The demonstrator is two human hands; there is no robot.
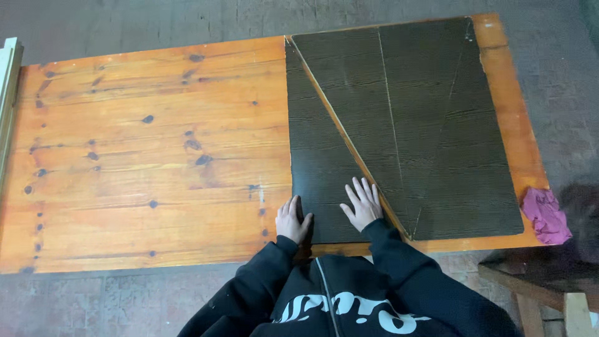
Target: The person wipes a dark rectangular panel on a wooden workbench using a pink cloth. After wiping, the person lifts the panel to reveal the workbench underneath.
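Two dark wood-grain panels lie on an orange pine tabletop [143, 156]. The left one is a triangular piece [318, 156]; the larger right piece [437, 131] meets it along a diagonal cut. My left hand [292, 219] curls over the triangular piece's near left corner, fingers bent on its edge. Flat on the same piece near the diagonal cut lies my right hand [362, 205], its fingers spread. Both sleeves are dark.
A crumpled pink cloth [546, 215] lies at the table's right near corner. A wooden stool or bench [543, 281] stands at the lower right. A pale board [7, 81] leans at the far left edge. Grey floor surrounds the table.
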